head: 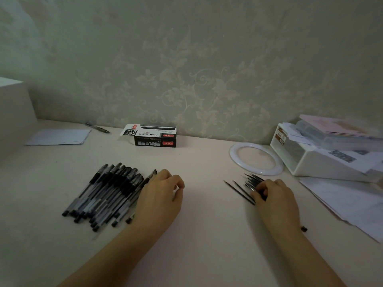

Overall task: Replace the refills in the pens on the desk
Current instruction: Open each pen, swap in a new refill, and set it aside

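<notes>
Black gel pens [107,193] lie heaped at lower left of the frame on the pale desk [203,224]. The left hand [159,195] rests beside them, fingers loosely curled, touching the nearest pen [148,179]; whether it grips is unclear. At centre right, the right hand [275,195] curls its fingers onto a cluster of thin refills [251,181]. A black pen box [154,136] sits by the wall.
</notes>
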`<action>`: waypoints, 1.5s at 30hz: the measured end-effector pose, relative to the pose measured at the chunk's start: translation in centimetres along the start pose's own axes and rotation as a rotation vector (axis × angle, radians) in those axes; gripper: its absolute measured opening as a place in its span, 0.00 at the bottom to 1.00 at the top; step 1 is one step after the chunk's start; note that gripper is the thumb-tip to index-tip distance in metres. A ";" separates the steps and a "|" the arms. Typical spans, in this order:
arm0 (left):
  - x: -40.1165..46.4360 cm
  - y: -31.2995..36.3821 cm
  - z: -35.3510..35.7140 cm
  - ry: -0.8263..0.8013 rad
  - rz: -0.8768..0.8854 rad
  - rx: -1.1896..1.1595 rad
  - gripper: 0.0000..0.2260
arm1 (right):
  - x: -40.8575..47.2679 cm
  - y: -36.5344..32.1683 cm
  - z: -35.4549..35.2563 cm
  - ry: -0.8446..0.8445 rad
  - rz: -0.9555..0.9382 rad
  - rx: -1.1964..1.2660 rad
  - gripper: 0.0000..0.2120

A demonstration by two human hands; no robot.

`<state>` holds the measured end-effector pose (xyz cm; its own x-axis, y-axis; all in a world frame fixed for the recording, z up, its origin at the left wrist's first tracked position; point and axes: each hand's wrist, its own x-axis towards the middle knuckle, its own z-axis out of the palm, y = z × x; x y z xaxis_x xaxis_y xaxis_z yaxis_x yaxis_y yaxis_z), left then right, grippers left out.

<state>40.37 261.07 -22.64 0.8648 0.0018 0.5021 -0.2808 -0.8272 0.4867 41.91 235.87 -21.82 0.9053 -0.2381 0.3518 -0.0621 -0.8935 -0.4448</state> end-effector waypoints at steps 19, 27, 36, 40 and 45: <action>-0.2 0.8 0.5 -0.072 0.106 -0.078 0.05 | -1.3 -3.7 -0.6 0.319 -0.383 0.405 0.11; -0.4 1.0 1.0 -0.138 0.166 -0.147 0.07 | -1.1 -4.7 0.9 -0.032 0.022 1.120 0.10; -0.4 1.4 1.3 -0.207 0.166 -0.199 0.22 | -1.9 -5.4 2.6 -0.340 0.152 1.310 0.08; -0.4 1.2 1.4 -0.240 0.188 -0.228 0.11 | -2.4 -5.4 2.7 -0.460 0.024 1.196 0.05; -0.6 1.2 1.2 -0.265 0.191 -0.185 0.08 | -2.4 -5.4 2.4 -0.519 -0.074 1.097 0.03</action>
<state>40.05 259.38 -23.22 0.8606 -0.3078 0.4058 -0.4967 -0.6831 0.5354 41.06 242.18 -22.27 0.9678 0.2052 0.1461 0.1579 -0.0423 -0.9866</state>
